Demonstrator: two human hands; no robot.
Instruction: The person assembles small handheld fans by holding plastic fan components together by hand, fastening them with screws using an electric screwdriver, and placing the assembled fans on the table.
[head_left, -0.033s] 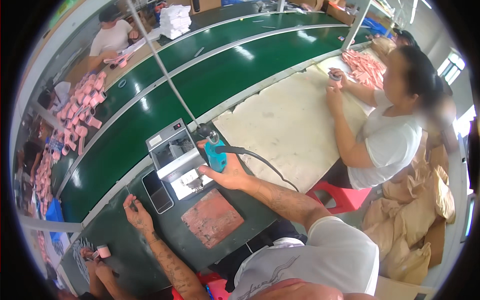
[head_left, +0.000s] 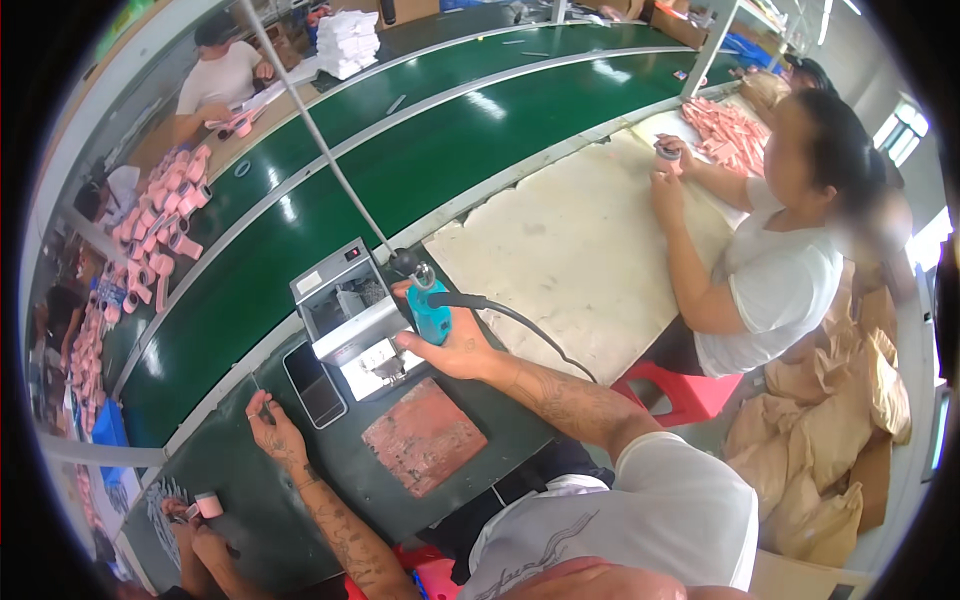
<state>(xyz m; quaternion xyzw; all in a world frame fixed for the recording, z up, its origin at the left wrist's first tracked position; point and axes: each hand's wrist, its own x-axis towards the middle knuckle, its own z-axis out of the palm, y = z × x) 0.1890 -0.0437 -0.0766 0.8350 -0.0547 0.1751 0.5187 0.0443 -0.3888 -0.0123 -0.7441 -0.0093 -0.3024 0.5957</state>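
Note:
In my right hand [head_left: 462, 345] is a teal electric screwdriver [head_left: 431, 315], its black cable curving off to the right. The hand is closed round it, the thumb beside the front of a grey screw feeder [head_left: 345, 300]. Small metal pieces lie in the feeder's open top. My left hand [head_left: 278, 432] rests over the dark green table [head_left: 240, 460], left of a phone [head_left: 315, 382]. Its fingers are pinched together; a thin sliver shows at the tips, too small to name. A worn reddish square pad [head_left: 424, 436] lies between my forearms.
A slanting metal rod [head_left: 310, 120] rises behind the feeder. Beyond runs a green conveyor [head_left: 400, 180], pink parts [head_left: 165, 205] heaped on its left. On the right, a co-worker [head_left: 770, 250] holds a pink-and-grey part at a cream-covered table [head_left: 580, 240]. Another person's hands [head_left: 195, 530] work at lower left.

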